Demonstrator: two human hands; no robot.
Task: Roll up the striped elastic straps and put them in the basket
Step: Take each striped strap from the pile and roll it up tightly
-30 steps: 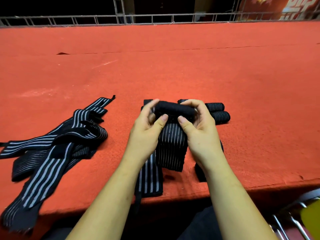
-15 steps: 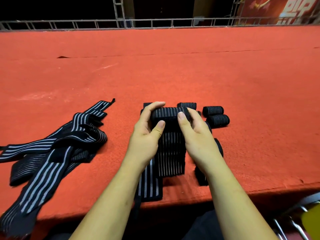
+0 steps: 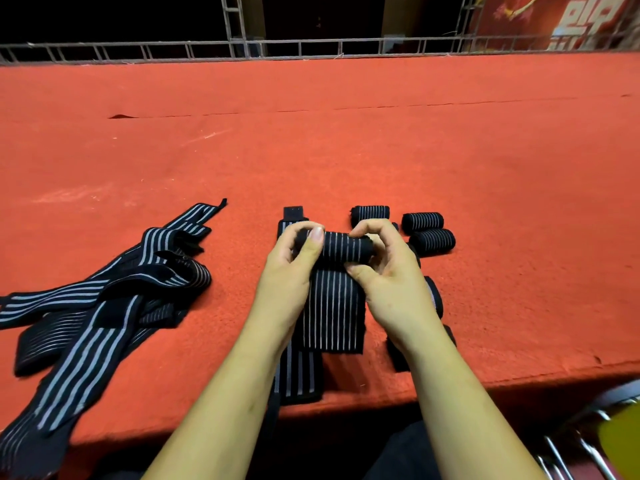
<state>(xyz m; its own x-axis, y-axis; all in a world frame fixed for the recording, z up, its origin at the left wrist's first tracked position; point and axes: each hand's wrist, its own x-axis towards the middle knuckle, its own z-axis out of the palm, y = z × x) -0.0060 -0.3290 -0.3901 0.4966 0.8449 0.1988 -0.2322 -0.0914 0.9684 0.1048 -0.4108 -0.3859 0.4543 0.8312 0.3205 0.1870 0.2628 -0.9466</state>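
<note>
Both hands at centre frame, fingers curled in a two-handed pinch grasp.

Left hand [image 3: 289, 275] and right hand [image 3: 389, 277] face each other, thumbs on the near side and fingers [image 3: 367, 227] arched over the top. Bare forearms enter from the lower edge of the frame and converge upward toward the centre.

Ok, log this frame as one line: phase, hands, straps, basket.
phase: rolling | hands: left hand and right hand grip the half-rolled strap | finished rolls right | loose straps left | basket: not visible
</note>
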